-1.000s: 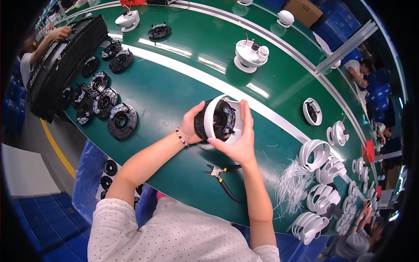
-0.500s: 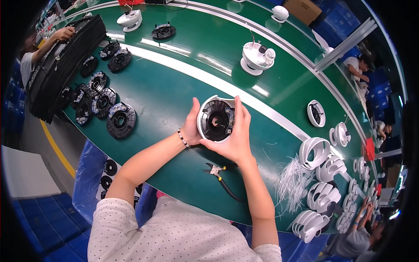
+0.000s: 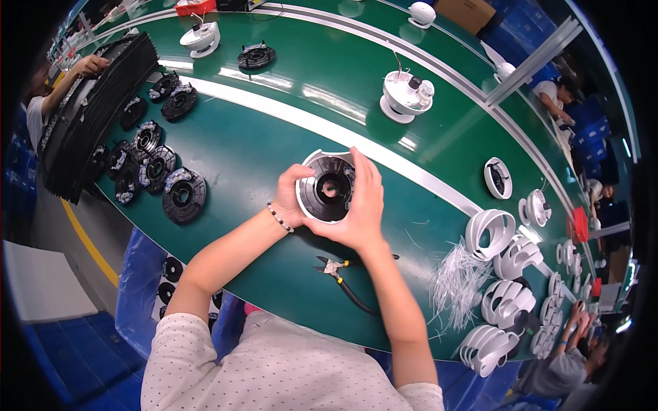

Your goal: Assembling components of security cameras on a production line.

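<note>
Between both hands I hold a white round housing (image 3: 303, 208) with a black disc (image 3: 315, 199) seated inside, its open face turned up. My left hand (image 3: 290, 194) grips the left side, the thumb bent over the rim onto the disc's edge. My right hand (image 3: 361, 212) wraps the right side, fingers along the far right rim and thumb low at the near edge. A small circuit board on the disc shows partly beside the right fingers. Below the hands, a pair of diagonal cutters (image 3: 334, 268) lies on the green table, partly behind my right forearm.
Several black discs with circuit boards (image 3: 184, 196) lie at left, beside a black ribbed tray stack (image 3: 103, 113) where another person's hand rests. At right are a heap of thin white strips (image 3: 455, 284) and white ring shells (image 3: 491, 234). White assemblies (image 3: 406, 96) stand on the conveyor beyond.
My left thumb has bent from pointing up to pressing over the rim. Both hands and the housing sit slightly further left, and the disc appears somewhat turned. The whole view has shifted a little.
</note>
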`<control>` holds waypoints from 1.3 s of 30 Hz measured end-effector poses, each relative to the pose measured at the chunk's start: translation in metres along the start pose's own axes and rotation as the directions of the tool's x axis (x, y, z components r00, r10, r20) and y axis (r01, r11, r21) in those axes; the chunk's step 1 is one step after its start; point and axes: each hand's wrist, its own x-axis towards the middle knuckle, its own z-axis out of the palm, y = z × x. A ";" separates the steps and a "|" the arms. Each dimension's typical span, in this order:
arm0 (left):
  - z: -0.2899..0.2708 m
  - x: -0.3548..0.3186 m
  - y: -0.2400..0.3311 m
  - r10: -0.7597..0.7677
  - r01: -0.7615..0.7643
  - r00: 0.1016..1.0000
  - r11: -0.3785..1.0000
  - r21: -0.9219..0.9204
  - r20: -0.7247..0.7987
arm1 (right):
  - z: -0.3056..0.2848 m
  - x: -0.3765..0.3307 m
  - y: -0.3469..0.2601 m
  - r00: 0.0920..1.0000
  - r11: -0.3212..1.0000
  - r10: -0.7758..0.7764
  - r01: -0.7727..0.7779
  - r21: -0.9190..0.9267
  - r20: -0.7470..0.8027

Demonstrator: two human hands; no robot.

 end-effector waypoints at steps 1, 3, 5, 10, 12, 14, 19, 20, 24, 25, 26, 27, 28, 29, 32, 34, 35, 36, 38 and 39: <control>0.006 0.000 0.003 0.024 -0.024 1.000 0.999 0.024 0.013 | 0.008 -0.004 -0.001 0.992 1.000 -0.021 0.020 -0.014 -0.123; 0.006 0.006 0.000 0.020 -0.020 1.000 1.000 -0.010 0.000 | 0.008 -0.006 0.002 0.989 0.999 0.034 -0.036 -0.012 -0.141; -0.004 0.020 -0.005 0.005 -0.009 0.996 0.999 -0.047 -0.092 | 0.012 -0.010 0.023 0.994 0.995 0.094 -0.095 -0.009 -0.058; -0.034 0.088 0.041 0.209 -0.226 0.944 0.973 -0.039 -0.255 | -0.011 -0.042 0.030 0.992 0.992 0.110 -0.106 -0.067 0.065; -0.052 0.125 0.066 0.260 -0.265 0.892 0.964 0.039 -0.370 | -0.035 -0.066 0.016 0.890 0.987 0.155 -0.119 -0.109 0.429; -0.115 0.159 0.117 0.385 -0.344 0.813 0.923 0.173 -0.438 | -0.041 -0.088 -0.006 0.730 0.980 0.161 -0.036 -0.198 0.664; -0.085 0.200 0.136 0.643 0.096 0.543 0.591 0.801 -0.540 | -0.077 -0.113 -0.015 0.746 0.950 0.221 -0.020 -0.311 0.628; -0.063 0.202 0.130 0.671 0.253 0.591 0.372 0.893 -0.448 | -0.085 -0.119 -0.013 0.749 0.948 0.230 -0.029 -0.316 0.621; 0.006 0.216 0.069 0.780 0.193 0.289 -0.615 0.765 0.554 | -0.111 -0.130 0.013 0.797 0.960 0.174 -0.007 -0.279 0.579; 0.019 0.225 0.062 0.680 -0.020 0.273 -0.703 0.711 0.681 | -0.115 -0.127 0.019 0.779 0.983 0.110 0.005 -0.181 0.617; 0.035 0.231 0.050 0.617 -0.173 0.302 -0.714 0.679 0.727 | -0.118 -0.117 0.024 0.873 0.990 0.054 0.015 -0.138 0.485; 0.041 0.245 0.045 0.528 -0.335 0.366 -0.693 0.638 0.766 | -0.126 -0.100 0.029 0.915 0.967 0.009 0.095 -0.237 0.404; 0.047 0.253 0.036 0.485 -0.310 0.516 -0.663 0.681 0.706 | -0.138 -0.077 0.036 0.944 0.926 -0.045 0.162 -0.340 0.327; 0.050 0.262 0.029 0.428 -0.189 0.685 -0.676 0.712 0.589 | -0.148 -0.051 0.043 0.981 0.907 -0.117 0.169 -0.386 0.156; 0.053 0.282 0.009 0.421 0.093 0.843 -0.728 0.679 0.336 | -0.187 0.028 0.074 0.943 0.870 -0.243 0.108 -0.480 -0.228; 0.041 0.293 -0.007 0.429 0.090 0.831 -0.732 0.675 0.353 | -0.208 0.071 0.100 0.883 0.918 -0.212 0.033 -0.396 -0.418; 0.034 0.296 -0.010 0.418 0.100 0.855 -0.714 0.693 0.307 | -0.208 0.090 0.128 0.834 0.949 -0.216 0.056 -0.311 -0.508; 0.030 0.298 -0.013 0.399 0.082 0.861 -0.722 0.687 0.317 | -0.207 0.105 0.147 0.821 0.981 -0.084 -0.032 -0.192 -0.565; 0.028 0.299 -0.012 0.362 0.068 0.878 -0.741 0.667 0.312 | -0.198 0.137 0.175 0.770 0.906 0.404 -0.262 0.333 -0.493; 0.025 0.301 -0.007 0.369 0.074 0.874 -0.744 0.664 0.316 | -0.188 0.154 0.178 0.707 0.769 0.588 -0.337 0.543 -0.393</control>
